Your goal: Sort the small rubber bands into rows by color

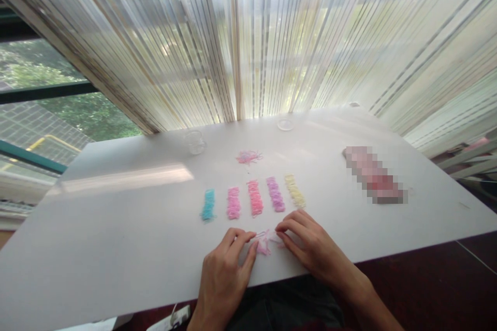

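Note:
Close to the table's front edge lies a small heap of pale pink rubber bands (264, 245), between my two hands. My left hand (229, 264) is pinched at the heap's left side, with a thin pale loop at its fingertips. On the right, the thumb and index finger of my right hand (306, 238) are closed together; what they hold is too small to make out. Beyond my fingers stand separate strips of similar bands: blue (208, 205), pink (233, 203), coral (255, 198), purple (275, 194) and yellow (295, 191).
A loose mixed pile of bands (249, 156) lies farther back on the white table (135, 238). Behind it are a clear round container (194, 143) and a clear lid (285, 125). A blurred-out pinkish object (373, 175) rests at the right. String curtains (248, 36) hang along the far edge.

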`<state>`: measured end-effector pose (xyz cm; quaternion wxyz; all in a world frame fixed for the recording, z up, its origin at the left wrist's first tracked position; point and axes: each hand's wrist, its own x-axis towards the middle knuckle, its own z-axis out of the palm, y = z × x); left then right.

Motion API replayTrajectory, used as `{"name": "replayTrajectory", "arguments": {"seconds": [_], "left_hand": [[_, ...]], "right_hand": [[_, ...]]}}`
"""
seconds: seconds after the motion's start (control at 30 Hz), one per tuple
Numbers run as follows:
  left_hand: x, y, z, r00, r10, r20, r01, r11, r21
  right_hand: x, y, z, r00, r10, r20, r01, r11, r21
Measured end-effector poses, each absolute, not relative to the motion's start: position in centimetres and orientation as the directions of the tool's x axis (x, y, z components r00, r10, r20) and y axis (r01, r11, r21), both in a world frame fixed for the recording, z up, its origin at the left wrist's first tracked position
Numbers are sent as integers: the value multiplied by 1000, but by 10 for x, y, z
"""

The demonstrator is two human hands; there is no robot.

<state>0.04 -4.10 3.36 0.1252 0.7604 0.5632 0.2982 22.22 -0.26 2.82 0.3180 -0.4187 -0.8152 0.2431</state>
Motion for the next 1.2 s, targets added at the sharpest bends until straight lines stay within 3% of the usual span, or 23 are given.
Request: {"name": "replayTrajectory", "arguments": {"seconds": [0.33, 0.77, 1.2], "left_hand": [[3, -37, 32, 187, 897, 400, 678, -413, 609], [0, -35, 32, 153, 915, 372, 613, -383, 691], [-43, -22, 26, -132, 888, 440, 682, -241, 691]], "right_hand": [[204, -6, 31, -445, 828, 341, 462, 539, -705], [197, -2, 37, -426, 793, 436, 429, 602, -673], [220, -5, 13, -324, 848, 419, 487, 530, -695]]}}
